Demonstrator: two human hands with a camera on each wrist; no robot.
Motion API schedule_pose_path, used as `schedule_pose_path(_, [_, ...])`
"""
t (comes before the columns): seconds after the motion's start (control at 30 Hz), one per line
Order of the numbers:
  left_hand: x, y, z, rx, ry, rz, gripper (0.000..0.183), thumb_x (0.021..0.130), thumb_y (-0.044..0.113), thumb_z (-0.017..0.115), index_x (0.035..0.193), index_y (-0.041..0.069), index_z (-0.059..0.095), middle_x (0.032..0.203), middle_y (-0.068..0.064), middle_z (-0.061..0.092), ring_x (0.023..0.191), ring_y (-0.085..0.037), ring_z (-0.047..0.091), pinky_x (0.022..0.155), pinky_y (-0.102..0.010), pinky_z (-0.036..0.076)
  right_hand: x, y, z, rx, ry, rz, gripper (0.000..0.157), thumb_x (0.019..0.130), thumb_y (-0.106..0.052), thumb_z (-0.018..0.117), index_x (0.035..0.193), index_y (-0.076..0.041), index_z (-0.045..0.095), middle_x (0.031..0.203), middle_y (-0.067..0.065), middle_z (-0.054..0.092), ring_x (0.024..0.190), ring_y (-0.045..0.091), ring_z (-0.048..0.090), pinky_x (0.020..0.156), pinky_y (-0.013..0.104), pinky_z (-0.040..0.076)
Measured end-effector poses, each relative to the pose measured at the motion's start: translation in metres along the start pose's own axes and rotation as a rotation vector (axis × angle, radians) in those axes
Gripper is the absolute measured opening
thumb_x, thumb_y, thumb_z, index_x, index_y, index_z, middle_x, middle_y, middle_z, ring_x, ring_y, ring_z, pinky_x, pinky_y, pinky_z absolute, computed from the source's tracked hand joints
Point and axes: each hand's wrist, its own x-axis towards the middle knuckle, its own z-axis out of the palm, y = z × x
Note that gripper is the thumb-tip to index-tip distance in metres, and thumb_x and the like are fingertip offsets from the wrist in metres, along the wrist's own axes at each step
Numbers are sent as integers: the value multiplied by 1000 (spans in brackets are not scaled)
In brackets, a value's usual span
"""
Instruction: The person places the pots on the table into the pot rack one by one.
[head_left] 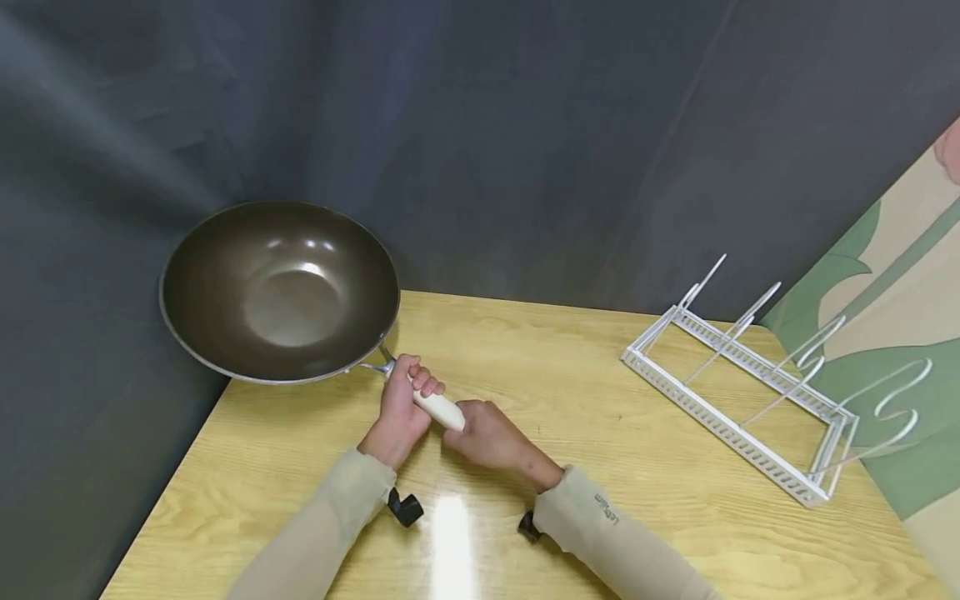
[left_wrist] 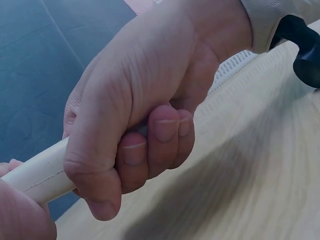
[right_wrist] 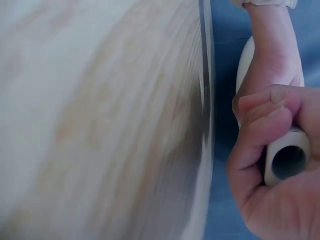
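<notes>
Round wok with a dark brown glossy interior and thin metal rim (head_left: 292,308) is at the back left, over that corner of the table and past its left edge. Tilted, inside facing the head camera. Can't tell if the underside touches anything. Its cream-white tubular handle (head_left: 442,411) runs down and right from a silver metal bracket (head_left: 378,363).

Both hands on the handle. Left hand (head_left: 403,410) grips the bracket end, fingers closed round it. Right hand (head_left: 491,435) holds the far end, fingers curled; right wrist view shows the hollow round handle end (right_wrist: 269,171) in that grip. Hands sit close together, short bit of handle bare between them.

Yellowish wood-grain table (head_left: 555,358) underneath, bright glare spot between the forearms. White metal rack with a slatted rectangular frame and curved wire dividers (head_left: 722,426) stands on the right side, well apart from the wok. Dark grey-blue cloth (head_left: 525,167) behind, leaf-patterned panel (head_left: 911,433) at right. Beige sleeves (head_left: 318,525), small black mount (head_left: 406,507) at each cuff.
</notes>
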Motion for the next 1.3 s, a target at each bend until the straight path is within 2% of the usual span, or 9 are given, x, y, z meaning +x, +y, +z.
schedule_pose_path(0.17, [-1,5,2,30,-14,26,39,99,8,45,62,20,40,49,9,37,42,-4,35,50,-20,31,0,-6,4,46,20,27,7,90,-2,66,96,-1,64,66,2,60,48,11,55,41,25,46])
schedule_pose_path(0.3, [-5,7,3,39,10,34,39,98,7,45,62,20,39,49,9,35,41,-4,34,48,-19,31,-1,-9,7,27,24,27,8,90,-4,67,97,-1,64,66,1,59,48,10,52,41,23,43])
schedule_pose_path(0.5, [-8,8,7,50,9,59,40,97,5,46,61,20,38,49,9,35,41,-4,33,47,-19,31,-4,-10,9,3,58,-8,6,90,-5,67,95,-3,64,67,-1,56,49,7,47,42,21,38])
schedule_pose_path(0.67, [-10,9,9,68,-27,62,41,97,6,46,60,20,38,49,9,35,41,-4,33,48,-19,32,-7,-11,11,53,84,-20,6,89,-2,67,94,-3,66,67,-1,58,50,7,48,42,21,40])
schedule_pose_path(0.9, [-15,14,14,81,-43,69,42,96,5,46,59,21,37,47,9,35,39,-4,35,47,-20,31,-10,-16,13,133,101,-33,5,89,-1,67,94,-2,67,68,0,59,49,8,51,42,22,41])
schedule_pose_path(1.03, [-18,14,17,91,-72,71,42,97,5,46,59,21,38,48,9,36,39,-4,35,47,-19,32,-13,-16,15,188,114,5,5,90,-3,67,95,-3,67,67,1,60,48,9,51,41,22,41])
schedule_pose_path(1.3, [-24,13,22,127,-66,66,40,97,4,48,61,19,40,48,8,37,39,-4,36,46,-19,32,-20,-19,18,276,120,71,9,91,-6,67,99,-2,68,68,3,61,48,12,53,40,23,43])
